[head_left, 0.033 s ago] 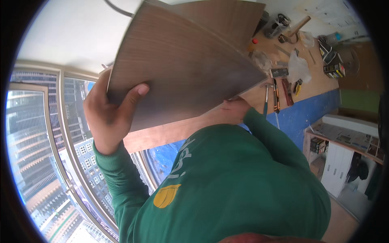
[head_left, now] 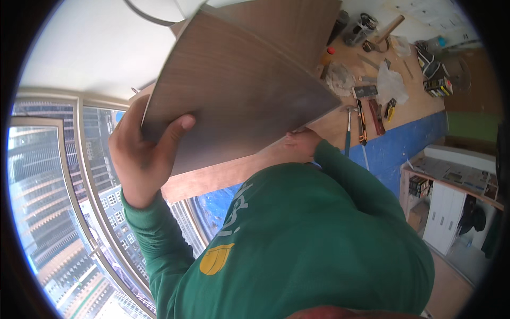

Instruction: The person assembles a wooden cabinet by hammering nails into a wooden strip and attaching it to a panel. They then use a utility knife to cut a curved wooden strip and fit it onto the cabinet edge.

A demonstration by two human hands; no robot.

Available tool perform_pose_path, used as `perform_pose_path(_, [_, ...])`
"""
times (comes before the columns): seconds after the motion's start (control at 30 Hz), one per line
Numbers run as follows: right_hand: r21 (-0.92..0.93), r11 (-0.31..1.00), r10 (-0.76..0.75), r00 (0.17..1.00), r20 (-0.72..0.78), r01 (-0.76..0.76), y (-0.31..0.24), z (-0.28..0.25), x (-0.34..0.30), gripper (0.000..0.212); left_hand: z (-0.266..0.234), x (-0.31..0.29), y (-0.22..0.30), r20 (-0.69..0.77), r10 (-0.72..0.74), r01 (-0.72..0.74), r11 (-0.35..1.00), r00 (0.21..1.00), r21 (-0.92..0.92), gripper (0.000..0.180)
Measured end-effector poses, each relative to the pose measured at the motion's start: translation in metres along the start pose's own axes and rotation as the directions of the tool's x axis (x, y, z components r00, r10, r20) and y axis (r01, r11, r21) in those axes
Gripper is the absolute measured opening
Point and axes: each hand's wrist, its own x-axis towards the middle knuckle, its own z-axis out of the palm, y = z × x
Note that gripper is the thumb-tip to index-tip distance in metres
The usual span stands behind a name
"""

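Observation:
A dark brown wood-grain panel [head_left: 228, 101] is held tilted above the workbench [head_left: 212, 178], its right corner low beside the tools. My left hand [head_left: 146, 143] grips its left edge, thumb pressed on the brown face and the fingers hidden behind. At the near edge my right hand [head_left: 302, 143] holds the panel close to the bench, with part of its fingers out of sight beneath it. Behind this panel stands a second brown wood-grain panel [head_left: 297, 24]. A claw hammer [head_left: 348, 130] and an orange-and-black utility knife [head_left: 362, 122] lie to the right of my right hand.
Yellow-handled pliers [head_left: 391, 110], a crumpled clear plastic bag [head_left: 392, 85] and a mallet [head_left: 390, 29] lie farther right. Blue sheeting [head_left: 409, 138] hangs along the bench front. Windows [head_left: 53, 186] are at the left; a white cabinet [head_left: 443, 215] stands at the right.
The panel has tilted slightly and its right corner has shifted a little left. My right hand has moved slightly left with it; my left hand keeps its grip.

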Motion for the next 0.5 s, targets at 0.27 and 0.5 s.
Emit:
perform_pose_path(0.27, [-0.658,0.750,0.026,0.992,0.124,0.063,0.047,-0.078,0.043,0.049,0.031,0.002,0.042,0.324,0.204,-0.313,0.889,0.924,0.334,0.040])
perform_pose_path(0.5, [-0.761,0.634,-0.583,0.732,-0.352,0.138,0.049,-0.211,-0.006,0.014,0.036,-0.023,0.024,0.400,0.153,-0.322,0.858,0.904,0.400,0.042])
